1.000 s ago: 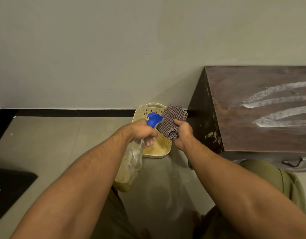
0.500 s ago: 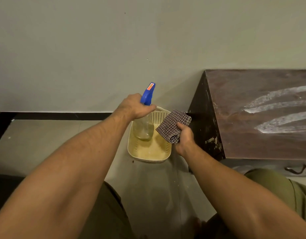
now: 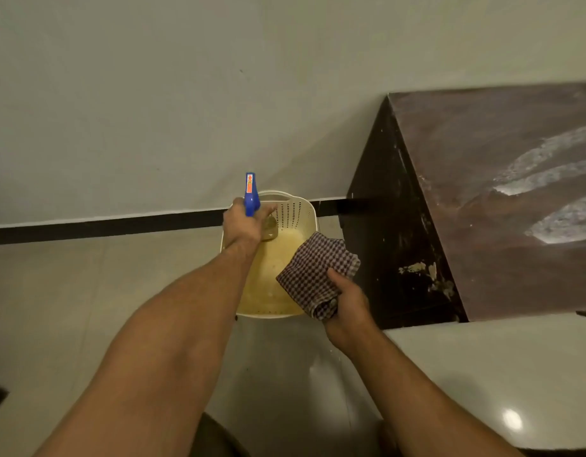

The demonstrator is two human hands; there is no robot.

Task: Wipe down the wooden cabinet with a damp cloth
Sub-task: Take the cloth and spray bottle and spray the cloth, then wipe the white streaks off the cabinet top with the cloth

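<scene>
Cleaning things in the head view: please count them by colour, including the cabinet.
Blue: 1, the spray bottle head in the left hand
Cream: 1, the basket
Checked purple and white: 1, the cloth in the right hand
Dark brown: 1, the cabinet
Total: 4

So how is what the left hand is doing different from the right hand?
The left hand grips a spray bottle with a blue head, reaching farther out over the cream basket; the right hand clutches a checked cloth, nearer the body and beside the dark cabinet. The bottle stands upright and rigid; the cloth droops, crumpled. Both hands are closed on something, above the basket.
</scene>
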